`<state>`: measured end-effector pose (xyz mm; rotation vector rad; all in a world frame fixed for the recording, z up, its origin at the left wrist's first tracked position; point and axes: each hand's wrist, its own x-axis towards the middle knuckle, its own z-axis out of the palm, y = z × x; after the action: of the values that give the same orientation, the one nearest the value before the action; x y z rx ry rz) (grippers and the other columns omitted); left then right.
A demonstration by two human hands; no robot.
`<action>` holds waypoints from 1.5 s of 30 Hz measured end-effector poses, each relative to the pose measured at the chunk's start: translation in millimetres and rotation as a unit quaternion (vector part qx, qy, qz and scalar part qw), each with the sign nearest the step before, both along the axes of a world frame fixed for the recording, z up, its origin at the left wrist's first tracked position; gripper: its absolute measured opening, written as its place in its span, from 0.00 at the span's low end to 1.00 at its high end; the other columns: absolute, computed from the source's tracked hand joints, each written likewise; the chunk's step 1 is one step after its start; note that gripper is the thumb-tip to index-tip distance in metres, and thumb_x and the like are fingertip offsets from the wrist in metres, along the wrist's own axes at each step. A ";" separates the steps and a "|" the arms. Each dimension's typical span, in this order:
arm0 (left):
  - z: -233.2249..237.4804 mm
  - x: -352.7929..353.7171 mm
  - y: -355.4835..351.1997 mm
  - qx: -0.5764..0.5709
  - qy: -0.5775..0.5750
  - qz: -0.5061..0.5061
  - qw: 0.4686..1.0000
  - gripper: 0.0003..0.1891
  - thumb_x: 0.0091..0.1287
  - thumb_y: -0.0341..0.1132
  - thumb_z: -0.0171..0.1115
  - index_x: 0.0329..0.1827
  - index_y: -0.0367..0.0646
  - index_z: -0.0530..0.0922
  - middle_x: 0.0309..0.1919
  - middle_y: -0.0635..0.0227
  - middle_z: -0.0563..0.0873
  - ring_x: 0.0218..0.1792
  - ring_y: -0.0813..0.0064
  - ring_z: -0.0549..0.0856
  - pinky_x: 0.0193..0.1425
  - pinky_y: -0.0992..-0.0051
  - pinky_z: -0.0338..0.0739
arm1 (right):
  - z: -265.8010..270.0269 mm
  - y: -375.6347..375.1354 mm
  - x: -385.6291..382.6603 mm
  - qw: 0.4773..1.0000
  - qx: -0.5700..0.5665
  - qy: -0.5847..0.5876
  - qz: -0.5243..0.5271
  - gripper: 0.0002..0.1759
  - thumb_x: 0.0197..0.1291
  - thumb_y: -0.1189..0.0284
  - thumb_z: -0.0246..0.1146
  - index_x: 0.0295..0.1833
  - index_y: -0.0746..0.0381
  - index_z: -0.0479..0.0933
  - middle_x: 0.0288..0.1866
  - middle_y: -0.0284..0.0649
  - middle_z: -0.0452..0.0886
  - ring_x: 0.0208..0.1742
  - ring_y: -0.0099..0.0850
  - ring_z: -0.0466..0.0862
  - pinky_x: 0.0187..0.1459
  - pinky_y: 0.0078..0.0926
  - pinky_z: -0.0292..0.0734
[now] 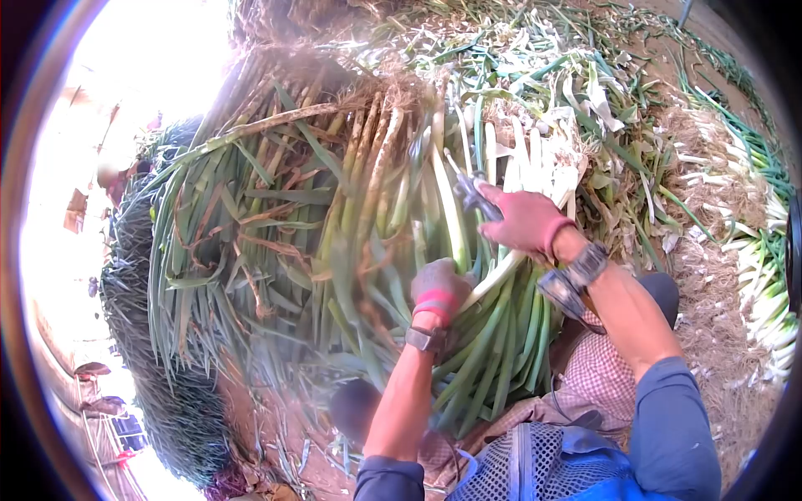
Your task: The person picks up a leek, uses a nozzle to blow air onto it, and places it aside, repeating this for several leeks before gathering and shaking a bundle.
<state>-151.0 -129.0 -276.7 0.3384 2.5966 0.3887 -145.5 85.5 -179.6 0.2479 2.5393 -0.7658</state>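
My left hand [440, 284], in a dark glove with a pink cuff, is closed at the lower part of a long green onion [451, 219], which slants up and away from it. My right hand [525, 220], in a reddish glove, is wrapped round a grey hand tool [477, 197] with a thin tip; blur hides its exact kind. The tip points up and left, close to the white stalks. Below the right hand, a thick pale stalk [495, 278] lies across green leaves [501, 342] near my lap. A dark device [561, 292] hangs under my right wrist.
A large heap of untrimmed green onions [251, 200] spreads to the left, roots toward the far side. Peeled leaf scraps [535, 67] are piled beyond my hands. Cleaned green onions [752, 242] lie along the right. A dark green stack [159, 334] stands at far left.
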 end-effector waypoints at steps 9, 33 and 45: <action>-2.4 12.6 0.6 0.001 0.005 0.003 1.000 0.23 0.66 0.56 0.75 0.40 0.42 0.91 0.38 0.49 0.93 0.45 0.47 0.92 0.53 0.52 0.84 | -40.4 -1.9 -46.2 0.996 0.013 0.087 0.006 0.44 0.67 0.53 0.68 0.87 0.52 0.68 0.58 0.49 0.91 0.60 0.50 0.90 0.66 0.45 0.82; 16.7 72.5 -5.2 0.028 0.026 -0.116 0.992 0.19 0.69 0.54 0.70 0.42 0.46 0.87 0.41 0.55 0.93 0.43 0.49 0.93 0.50 0.51 0.86 | -11.5 31.1 14.2 0.998 0.052 0.023 -0.035 0.48 0.65 0.49 0.71 0.88 0.50 0.66 0.48 0.53 0.92 0.48 0.49 0.92 0.55 0.44 0.85; 14.8 69.9 13.7 0.109 -0.008 -0.168 0.980 0.21 0.76 0.53 0.63 0.40 0.42 0.88 0.37 0.50 0.93 0.39 0.44 0.93 0.45 0.50 0.86 | -21.1 63.2 28.0 0.979 0.090 0.141 -0.120 0.48 0.65 0.51 0.71 0.88 0.54 0.67 0.41 0.49 0.91 0.39 0.43 0.90 0.49 0.40 0.84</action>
<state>-81.2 -115.2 -261.8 0.8322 2.4222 0.5492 -117.5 148.6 -200.6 0.5502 2.8878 -0.7013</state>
